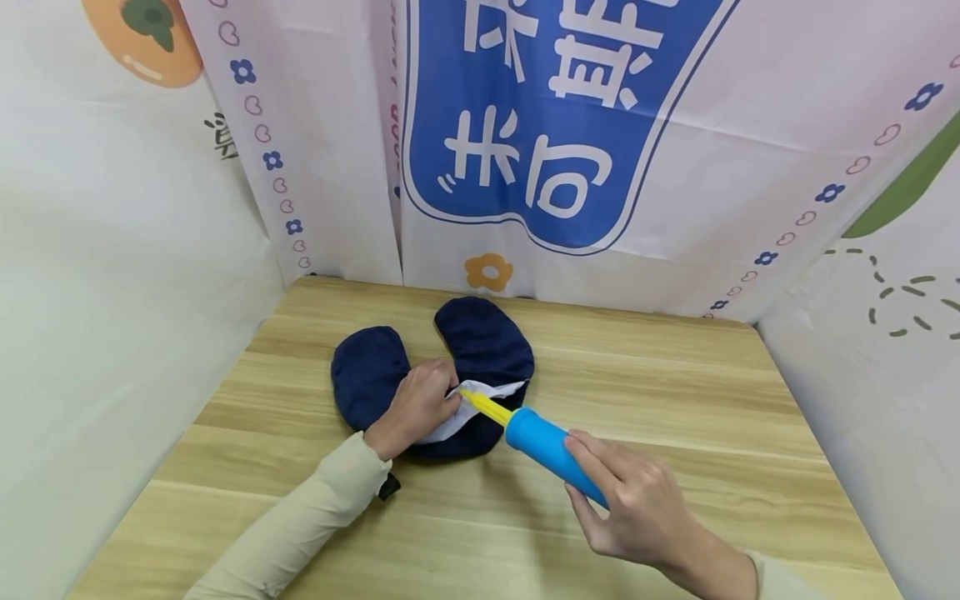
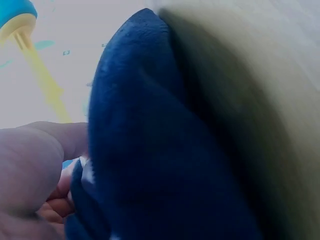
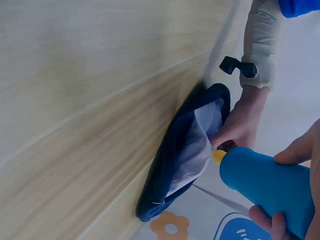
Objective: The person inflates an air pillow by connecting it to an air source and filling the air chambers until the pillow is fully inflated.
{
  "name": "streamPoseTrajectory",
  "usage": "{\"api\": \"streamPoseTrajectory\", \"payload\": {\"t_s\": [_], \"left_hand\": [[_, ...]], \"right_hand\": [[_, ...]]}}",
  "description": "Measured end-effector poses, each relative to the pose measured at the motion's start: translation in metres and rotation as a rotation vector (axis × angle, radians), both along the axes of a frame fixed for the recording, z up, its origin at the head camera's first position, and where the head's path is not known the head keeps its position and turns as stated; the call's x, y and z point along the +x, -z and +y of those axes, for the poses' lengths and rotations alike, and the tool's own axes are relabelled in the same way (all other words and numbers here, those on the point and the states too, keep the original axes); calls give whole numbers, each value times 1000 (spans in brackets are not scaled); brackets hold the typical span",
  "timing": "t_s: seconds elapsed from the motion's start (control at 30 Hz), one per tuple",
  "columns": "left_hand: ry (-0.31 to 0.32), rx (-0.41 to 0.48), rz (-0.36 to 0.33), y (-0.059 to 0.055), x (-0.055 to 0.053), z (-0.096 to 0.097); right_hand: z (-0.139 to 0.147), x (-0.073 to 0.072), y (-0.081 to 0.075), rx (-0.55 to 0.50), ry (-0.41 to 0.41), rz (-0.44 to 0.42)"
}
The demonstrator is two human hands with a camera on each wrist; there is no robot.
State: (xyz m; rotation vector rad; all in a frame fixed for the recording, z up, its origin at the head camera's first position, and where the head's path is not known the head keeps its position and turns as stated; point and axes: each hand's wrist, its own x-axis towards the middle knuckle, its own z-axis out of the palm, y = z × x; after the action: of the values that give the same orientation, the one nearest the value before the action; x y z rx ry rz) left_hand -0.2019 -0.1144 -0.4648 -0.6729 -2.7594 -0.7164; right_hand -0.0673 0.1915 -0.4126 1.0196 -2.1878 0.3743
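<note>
A navy U-shaped neck pillow lies on the table with its zipped cover parted, baring a white inner lining. My left hand grips the pillow at this opening, thumb and curled fingers by the lining. In my right hand I hold a blue hand pump, fingers wrapped round its barrel. Its yellow nozzle slants down to the left hand's fingertips. The right wrist view shows the nozzle beside the left thumb; whether its tip sits inside a valve is hidden.
The wooden table spreads around the pillow. A printed cloth wall stands along its far edge, with white walls on both sides. A small black piece sits at the left wrist.
</note>
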Motion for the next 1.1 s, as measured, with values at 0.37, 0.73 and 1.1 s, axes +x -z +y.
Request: {"api": "streamPoseTrajectory", "payload": {"t_s": [0.37, 0.73, 1.1], "left_hand": [[71, -13, 146, -1, 0, -1], [66, 187, 13, 2, -4, -13], [58, 124, 72, 10, -1, -14]], "right_hand": [[-6, -4, 4, -73, -55, 131], [-9, -9, 19, -114, -106, 200], [-1, -22, 13, -155, -90, 41]]}}
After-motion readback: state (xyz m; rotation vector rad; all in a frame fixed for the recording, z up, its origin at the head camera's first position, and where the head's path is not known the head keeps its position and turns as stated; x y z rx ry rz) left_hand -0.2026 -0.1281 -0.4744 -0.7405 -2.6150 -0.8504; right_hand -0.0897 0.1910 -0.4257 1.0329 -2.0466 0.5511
